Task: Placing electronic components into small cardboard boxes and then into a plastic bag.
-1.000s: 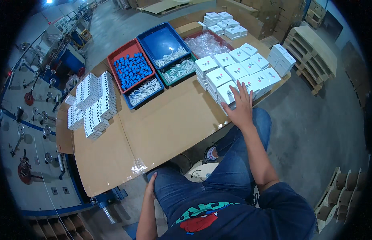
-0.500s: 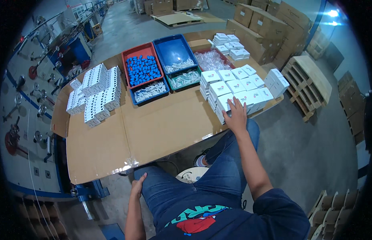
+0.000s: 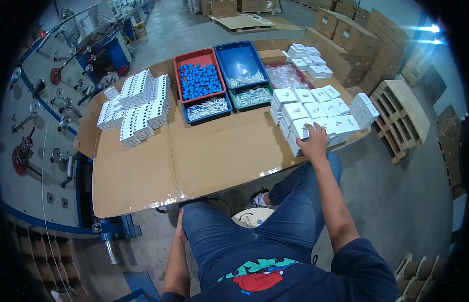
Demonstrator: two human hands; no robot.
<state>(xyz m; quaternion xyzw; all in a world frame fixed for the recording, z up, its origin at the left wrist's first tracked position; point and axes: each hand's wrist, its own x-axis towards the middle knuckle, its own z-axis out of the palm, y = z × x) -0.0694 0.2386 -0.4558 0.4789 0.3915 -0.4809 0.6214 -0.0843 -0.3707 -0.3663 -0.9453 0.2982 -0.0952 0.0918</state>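
under the right hand (image 3: 314, 143), fingers wide: white boxes (image 3: 313, 109); by the left hand (image 3: 181, 230), a denim thigh (image 3: 207, 225), can't tell that grip.

Right hand (image 3: 315, 144) on stacked white boxes (image 3: 295, 110), cardboard-topped table (image 3: 219, 161); left hand (image 3: 180, 230) against thigh (image 3: 207, 221).

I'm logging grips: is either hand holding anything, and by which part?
The right hand touches a near-edge white box, fingers on top; whether it grips cannot be told. The left hand is beside the left thigh, no object visible.
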